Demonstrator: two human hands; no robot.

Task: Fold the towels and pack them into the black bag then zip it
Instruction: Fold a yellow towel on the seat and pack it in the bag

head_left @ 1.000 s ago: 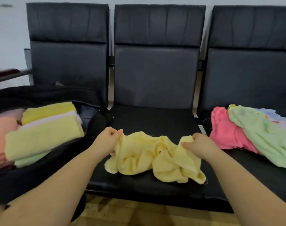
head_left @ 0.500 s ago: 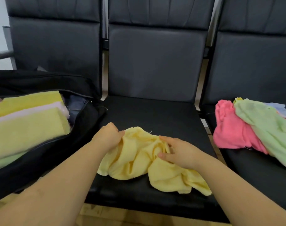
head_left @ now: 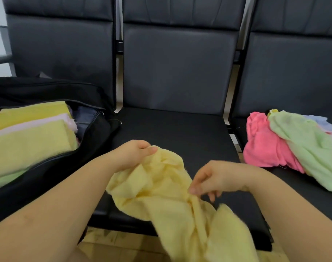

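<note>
Right hand (head_left: 214,178): nearest; thumb and forefinger pinch a fold near the middle of the yellow towel (head_left: 172,201), other fingers loosely curled.
Left hand (head_left: 131,156): fingers curled round a far corner or edge of the same towel, held just above the seat.
Yellow towel: crumpled and unfolded; stretched between both hands, its near end hanging over the front edge of the middle seat toward the floor. Judged to be at the start of its fold, with no flat layer made yet.
Bench (head_left: 180,133): a row of three dark padded seats; the middle seat serves as the working surface.
Bag (head_left: 89,140): black, on the left seat, unzipped and lying open, beside the left forearm.
Packed towels (head_left: 29,140): several folded pieces in the bag, yellow, pale pink and light green showing, laid close together. This share of the packing is done; the exact count cannot be told.
Pile (head_left: 293,142): on the right seat, well apart from the bag; a pink towel, a green one and bits of pale blue or lilac behind, all loose and unfolded.
Remaining: fold and pack the yellow towel, then every piece in the pile, then zip the bag.
Progress: judged roughly midway; zip untouched.
</note>
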